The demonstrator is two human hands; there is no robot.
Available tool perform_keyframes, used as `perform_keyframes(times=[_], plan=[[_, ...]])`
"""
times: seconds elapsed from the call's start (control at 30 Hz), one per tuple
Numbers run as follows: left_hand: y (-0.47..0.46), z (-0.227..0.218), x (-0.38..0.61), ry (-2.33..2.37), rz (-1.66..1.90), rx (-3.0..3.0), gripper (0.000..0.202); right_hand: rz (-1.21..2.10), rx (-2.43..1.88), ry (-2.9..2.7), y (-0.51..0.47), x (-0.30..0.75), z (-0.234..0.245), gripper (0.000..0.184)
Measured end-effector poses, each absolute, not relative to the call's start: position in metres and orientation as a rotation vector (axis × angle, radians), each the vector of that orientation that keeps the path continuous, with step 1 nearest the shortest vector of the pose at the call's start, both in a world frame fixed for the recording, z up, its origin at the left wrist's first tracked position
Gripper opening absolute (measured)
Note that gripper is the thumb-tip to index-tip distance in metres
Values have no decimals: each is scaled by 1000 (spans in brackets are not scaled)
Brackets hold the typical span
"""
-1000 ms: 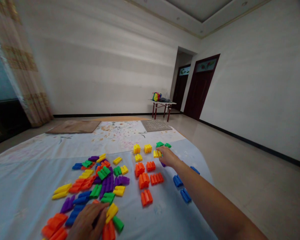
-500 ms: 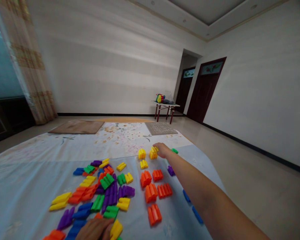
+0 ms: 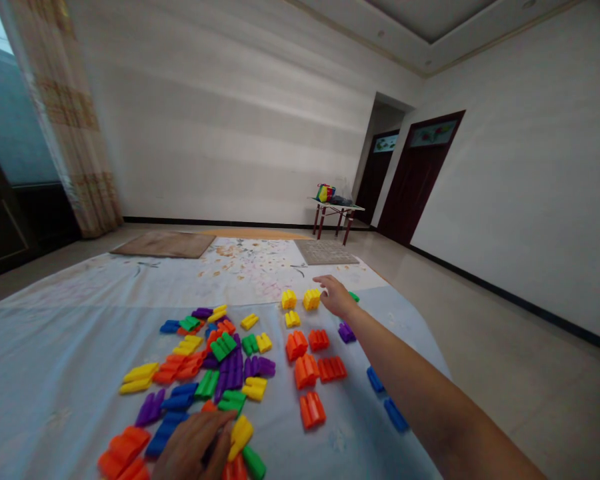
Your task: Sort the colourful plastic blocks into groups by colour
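Observation:
My right hand (image 3: 336, 295) reaches far forward, fingers apart and holding nothing, just right of a yellow stacked block (image 3: 311, 299). Two more yellow blocks (image 3: 289, 299) lie beside it. Below them sit several orange blocks (image 3: 306, 371), a purple block (image 3: 347, 332) next to my forearm, a green block (image 3: 353, 297) behind my hand, and blue blocks (image 3: 375, 379) partly hidden by my arm. My left hand (image 3: 195, 447) rests flat at the near edge of a mixed pile of coloured blocks (image 3: 215, 353), touching a yellow block (image 3: 240, 437).
Everything lies on a pale blue sheet (image 3: 55, 373) spread over the floor. Beyond it are a brown mat (image 3: 165, 244), a grey mat (image 3: 326, 251), a small table (image 3: 336, 213) with a colourful bag, dark doors (image 3: 413, 177) and a curtain (image 3: 75, 133).
My right hand carried a yellow block left to the yellow group, set it down and let go. The view shifted slightly; my left hand stayed on the pile.

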State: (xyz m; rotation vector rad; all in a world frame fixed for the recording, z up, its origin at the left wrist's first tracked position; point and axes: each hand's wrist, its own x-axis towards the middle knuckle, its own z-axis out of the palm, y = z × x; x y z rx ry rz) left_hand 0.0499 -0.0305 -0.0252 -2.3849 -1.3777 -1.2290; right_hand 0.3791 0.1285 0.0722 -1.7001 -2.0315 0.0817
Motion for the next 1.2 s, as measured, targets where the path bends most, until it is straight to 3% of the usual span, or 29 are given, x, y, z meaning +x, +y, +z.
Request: perform_keyframes(times=[0.17,0.37,0.67,0.97,1.2], plan=[[-44,-8,56,-1618,-1206,-2413,28,236,-1302,-1929,43,342,69,29],[-52,5,52,-1740,-1278,-2373,29,633,-1104,-2125,-40,271,48,27],[-54,11,39,-2021,-1444,-2221,32,427,-1065,-2369,-63,235,10,42],[-54,11,35,-2015,-1455,-2120,33,430,-1153,-2363,-66,245,9,33],[-59,33,27,-2277,-965,-2162,37,460,-1028,-2347,-64,247,2,37]])
